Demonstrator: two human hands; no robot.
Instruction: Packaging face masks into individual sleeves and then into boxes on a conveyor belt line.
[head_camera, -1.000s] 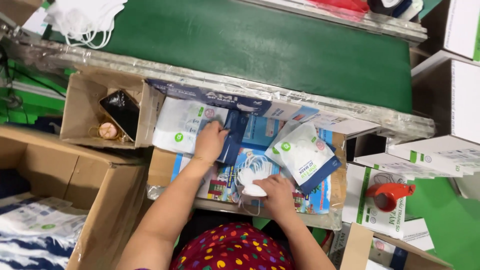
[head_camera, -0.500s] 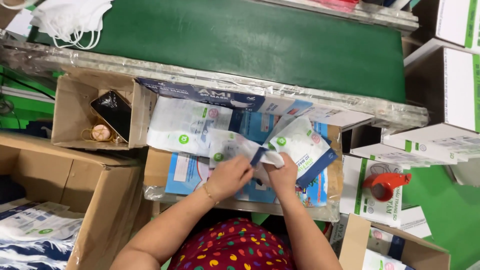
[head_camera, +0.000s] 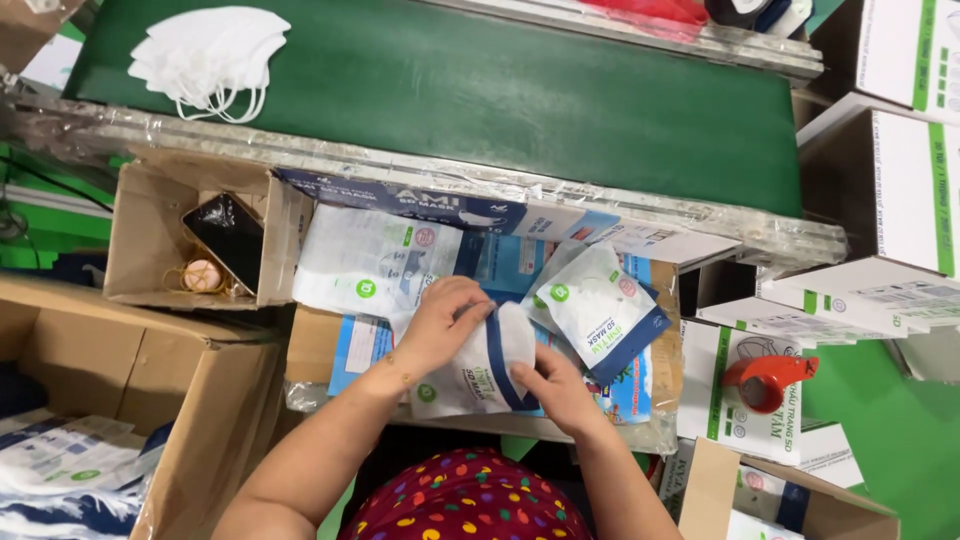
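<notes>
Conveyor belt, green and wide, runs across the far side of the scene, and a loose heap of white masks lies on its far left end. White cartons with green stripes stack up at the far right. A big brown carton stands open at the near left, holding printed pouches. Between it and the belt a smaller open box holds a dark phone and a small round thing beside it. Your counter is a flat cardboard top just near of the belt, spread with blue and white mask pouches; one filled pouch lies tilted at its right. A red tape dispenser rests on a white carton to the right of that.

In the middle of the counter you hold a white pouch with a blue band in both hands, a white mask poking from its far end. Your left hand has its grip closed over the pouch's far left edge. Your right hand has its grip pinched on the pouch's near right side, just below the mask.
</notes>
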